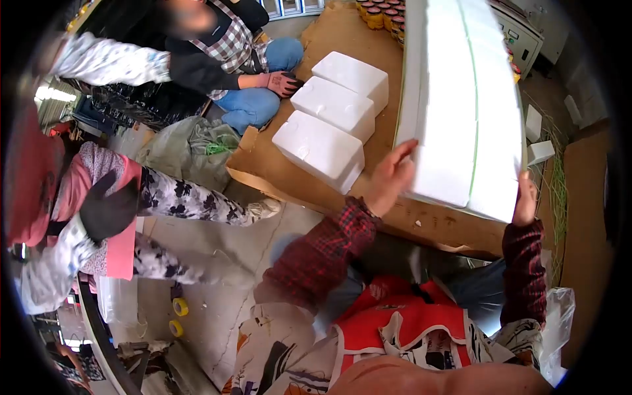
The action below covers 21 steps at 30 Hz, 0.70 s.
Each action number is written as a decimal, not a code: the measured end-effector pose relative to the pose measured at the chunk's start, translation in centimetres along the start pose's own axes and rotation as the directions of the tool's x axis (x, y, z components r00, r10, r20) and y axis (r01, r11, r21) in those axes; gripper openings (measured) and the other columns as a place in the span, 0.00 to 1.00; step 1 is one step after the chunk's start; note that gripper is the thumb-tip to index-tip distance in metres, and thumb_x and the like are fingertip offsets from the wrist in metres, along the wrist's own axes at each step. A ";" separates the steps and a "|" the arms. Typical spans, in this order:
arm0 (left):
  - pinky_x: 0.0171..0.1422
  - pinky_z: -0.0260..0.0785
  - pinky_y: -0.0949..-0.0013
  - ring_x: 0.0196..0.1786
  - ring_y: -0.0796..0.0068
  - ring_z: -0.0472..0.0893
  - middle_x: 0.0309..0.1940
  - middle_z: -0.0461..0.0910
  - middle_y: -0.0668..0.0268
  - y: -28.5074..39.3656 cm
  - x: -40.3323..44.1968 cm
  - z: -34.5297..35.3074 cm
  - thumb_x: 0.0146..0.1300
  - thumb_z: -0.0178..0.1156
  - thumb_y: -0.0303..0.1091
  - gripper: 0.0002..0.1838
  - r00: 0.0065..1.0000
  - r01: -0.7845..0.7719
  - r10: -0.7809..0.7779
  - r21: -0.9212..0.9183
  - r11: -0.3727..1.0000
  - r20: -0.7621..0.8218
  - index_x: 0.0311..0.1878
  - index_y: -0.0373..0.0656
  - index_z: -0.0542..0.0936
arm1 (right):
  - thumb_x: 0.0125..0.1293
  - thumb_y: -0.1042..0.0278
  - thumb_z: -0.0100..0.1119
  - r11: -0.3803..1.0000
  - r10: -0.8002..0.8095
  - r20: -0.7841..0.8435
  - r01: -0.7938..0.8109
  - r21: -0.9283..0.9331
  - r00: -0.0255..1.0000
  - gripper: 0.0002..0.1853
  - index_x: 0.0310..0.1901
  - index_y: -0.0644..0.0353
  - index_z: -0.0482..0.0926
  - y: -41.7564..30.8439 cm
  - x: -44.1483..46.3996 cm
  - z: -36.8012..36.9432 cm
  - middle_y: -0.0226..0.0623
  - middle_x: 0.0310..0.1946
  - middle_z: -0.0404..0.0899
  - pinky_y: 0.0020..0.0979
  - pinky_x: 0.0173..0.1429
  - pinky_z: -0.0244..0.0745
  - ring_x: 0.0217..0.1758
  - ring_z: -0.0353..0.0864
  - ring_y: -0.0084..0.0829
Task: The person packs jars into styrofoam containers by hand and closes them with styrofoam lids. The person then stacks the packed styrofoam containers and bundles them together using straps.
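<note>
A tall stack of white foam boxes [454, 105] rises in front of me on the cardboard, with a green string [475, 112] running along it. My left hand [394, 178] is at its left lower edge, fingers bent against the side. On the opposite side, my right hand [525, 199] grips the near right corner, its fingers partly hidden by the foam. Left of the stack, three separate white foam boxes [319, 148] sit in a row on the cardboard sheet [263, 161].
A gloved co-worker's hand [283, 83] is beside the farthest loose box. Another person with a dark glove [108, 204] stands at left. Jars with dark lids [375, 16] are at the back. Yellow tape rolls [179, 306] lie on the floor; green strings [558, 191] hang at right.
</note>
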<state>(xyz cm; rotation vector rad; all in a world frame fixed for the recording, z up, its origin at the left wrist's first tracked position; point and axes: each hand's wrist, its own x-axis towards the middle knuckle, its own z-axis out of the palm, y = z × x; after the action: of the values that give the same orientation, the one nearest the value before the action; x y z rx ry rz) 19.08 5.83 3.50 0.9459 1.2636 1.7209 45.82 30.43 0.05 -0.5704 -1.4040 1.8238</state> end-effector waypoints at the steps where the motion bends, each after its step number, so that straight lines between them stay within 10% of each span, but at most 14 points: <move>1: 0.67 0.59 0.65 0.65 0.69 0.66 0.63 0.66 0.58 -2.0 0.0 0.7 0.64 0.58 0.40 0.33 1.000 -0.007 0.007 0.013 1.000 -0.029 0.69 0.39 0.60 | 0.75 0.56 0.42 0.997 0.075 -0.076 -0.075 0.002 0.994 0.17 0.45 0.61 0.77 1.7 0.5 -0.7 0.40 0.48 0.79 0.31 0.59 0.68 0.50 0.76 0.26; 3: 0.69 0.56 0.65 0.66 0.67 0.64 0.65 0.61 0.58 -2.8 -0.6 2.1 0.62 0.62 0.38 0.41 0.997 -0.060 0.071 0.252 0.966 -0.036 0.72 0.38 0.51 | 0.75 0.52 0.41 0.989 0.142 -0.103 -0.145 -0.018 0.984 0.29 0.65 0.71 0.63 1.1 0.0 2.4 0.41 0.55 0.75 0.32 0.61 0.68 0.53 0.77 0.32; 5: 0.70 0.55 0.64 0.66 0.66 0.63 0.65 0.60 0.58 -2.5 -0.5 2.7 0.61 0.63 0.36 0.42 0.995 -0.066 0.087 0.355 0.932 -0.045 0.72 0.38 0.50 | 0.75 0.51 0.41 0.986 0.158 -0.093 -0.162 -0.041 0.983 0.28 0.63 0.71 0.66 -0.2 -0.2 3.5 0.42 0.54 0.76 0.31 0.60 0.69 0.53 0.77 0.31; 21: 0.72 0.49 0.60 0.68 0.67 0.62 0.66 0.63 0.60 -2.1 -0.5 1.9 0.64 0.60 0.42 0.36 0.960 0.225 -0.217 0.023 0.974 -0.175 0.70 0.39 0.58 | 0.75 0.52 0.38 0.973 0.228 -0.139 -0.232 -0.016 0.964 0.27 0.60 0.70 0.68 0.3 -1.7 2.7 0.41 0.51 0.77 0.29 0.55 0.70 0.52 0.75 0.28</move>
<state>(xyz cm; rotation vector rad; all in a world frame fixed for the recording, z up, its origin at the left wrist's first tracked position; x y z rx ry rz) 21.33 6.48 1.81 0.6618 1.4647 1.6305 44.79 27.42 0.41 -0.8906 -1.3210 1.9043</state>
